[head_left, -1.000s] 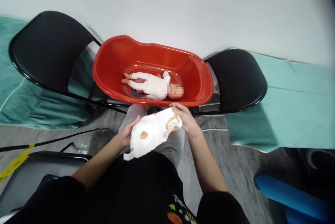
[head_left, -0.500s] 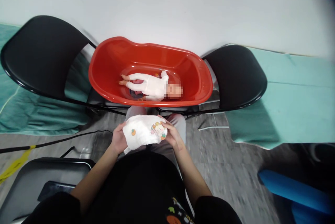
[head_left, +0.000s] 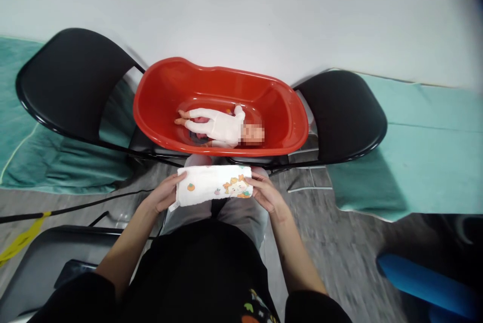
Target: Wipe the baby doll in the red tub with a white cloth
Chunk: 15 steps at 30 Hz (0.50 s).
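Note:
Stretched between my two hands is a folded white cloth [head_left: 206, 187] printed with small oranges and a cartoon figure. My left hand [head_left: 166, 193] pinches its left edge, where a small tag hangs at the lower corner. The right edge is gripped by my right hand [head_left: 266, 191], thumb on top. Just beyond the cloth stands a red baby bathtub [head_left: 226, 81]. In it a baby doll [head_left: 222, 127] in white clothing lies on its back, feet to the left and head to the right. Beneath the doll, something dark and pink is partly hidden.
The tub rests across two black folding chairs, a left chair [head_left: 68, 81] and a right chair [head_left: 347, 116]. Green covers [head_left: 445, 162] drape both sides. A grey seat [head_left: 71, 242] with a dark phone-like object [head_left: 73, 272] is at lower left; a blue object [head_left: 426, 283] lies lower right.
My hands have moved apart, and the cloth between them is now wider, flatter and straighter. The view has shifted slightly. The doll and tub stay as they were.

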### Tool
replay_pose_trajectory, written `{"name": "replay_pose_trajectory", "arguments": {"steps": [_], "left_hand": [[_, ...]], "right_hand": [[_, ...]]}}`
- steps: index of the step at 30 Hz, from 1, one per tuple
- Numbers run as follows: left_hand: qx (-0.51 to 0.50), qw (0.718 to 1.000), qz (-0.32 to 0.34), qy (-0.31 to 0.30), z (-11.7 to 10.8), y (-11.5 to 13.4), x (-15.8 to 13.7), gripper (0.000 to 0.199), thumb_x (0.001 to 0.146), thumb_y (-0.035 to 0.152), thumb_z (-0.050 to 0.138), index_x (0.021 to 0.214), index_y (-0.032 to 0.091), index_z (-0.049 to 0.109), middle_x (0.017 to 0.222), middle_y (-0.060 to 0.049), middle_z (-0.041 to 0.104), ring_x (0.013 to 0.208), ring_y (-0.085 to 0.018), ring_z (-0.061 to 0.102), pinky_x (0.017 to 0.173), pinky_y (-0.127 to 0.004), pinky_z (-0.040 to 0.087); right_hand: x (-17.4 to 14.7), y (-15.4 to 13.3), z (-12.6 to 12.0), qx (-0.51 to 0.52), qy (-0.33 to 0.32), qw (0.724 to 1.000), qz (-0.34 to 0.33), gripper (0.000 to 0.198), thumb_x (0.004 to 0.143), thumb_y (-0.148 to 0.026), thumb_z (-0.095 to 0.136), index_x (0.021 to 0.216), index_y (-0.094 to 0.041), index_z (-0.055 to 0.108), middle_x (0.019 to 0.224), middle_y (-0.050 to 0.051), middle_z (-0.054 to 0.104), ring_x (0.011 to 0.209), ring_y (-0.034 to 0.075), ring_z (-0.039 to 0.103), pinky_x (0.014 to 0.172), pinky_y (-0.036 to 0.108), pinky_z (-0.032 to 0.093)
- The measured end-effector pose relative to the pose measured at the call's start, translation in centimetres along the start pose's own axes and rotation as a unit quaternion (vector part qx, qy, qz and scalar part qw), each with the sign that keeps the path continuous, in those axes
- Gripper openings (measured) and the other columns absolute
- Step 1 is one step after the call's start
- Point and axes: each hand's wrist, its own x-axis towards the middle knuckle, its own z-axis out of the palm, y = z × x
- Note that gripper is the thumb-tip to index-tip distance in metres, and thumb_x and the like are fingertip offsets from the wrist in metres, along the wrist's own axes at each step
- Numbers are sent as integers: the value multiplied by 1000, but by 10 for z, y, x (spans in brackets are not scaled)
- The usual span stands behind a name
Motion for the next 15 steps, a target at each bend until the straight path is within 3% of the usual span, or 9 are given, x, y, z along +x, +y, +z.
{"name": "replay_pose_trajectory", "arguments": {"steps": [5,8,10,11,13,15], "left_hand": [[74,996,55,21,0,-6,9,38,92,32,74,123,11,70,121,-17,74,97,-24,75,83,-31,59],[114,988,67,82,9,-16,12,46,92,36,75,134,19,66,142,-13,64,113,-23,68,82,-24,55],[109,990,23,84,18,-25,12,49,94,39,72,138,20,62,152,-13,55,114,-26,67,81,-28,56],[95,994,-13,50,23,-30,12,50,96,44,68,138,19,61,152,-14,54,111,-27,68,82,-32,57],[50,993,-86,-67,33,-40,14,54,97,56,59,132,16,64,139,-17,63,100,-27,71,84,-40,58],[20,979,-121,-164,43,-52,20,59,96,64,53,119,12,69,116,-16,73,92,-25,72,85,-39,58]], "right_hand": [[-16,1,11,-10,2,1000,-9,50,69,-35,88,111,-19,66,109,7,75,94,24,73,86,36,59],[-30,-3,26,-132,-32,989,-63,42,77,-42,79,107,-20,59,107,4,72,97,21,69,88,34,55],[-39,-2,40,-287,-47,949,-121,31,88,-43,68,102,-20,55,106,4,69,97,20,65,89,34,52],[-44,-1,47,-367,-53,916,-150,25,92,-41,62,103,-20,53,110,6,68,100,21,63,91,35,50],[-55,5,64,-492,-72,847,-191,17,98,-33,52,110,-20,52,121,9,65,110,23,60,98,38,47],[-64,18,79,-564,-103,795,-196,16,99,-24,47,114,-20,51,124,11,63,115,25,58,101,40,45]]}}
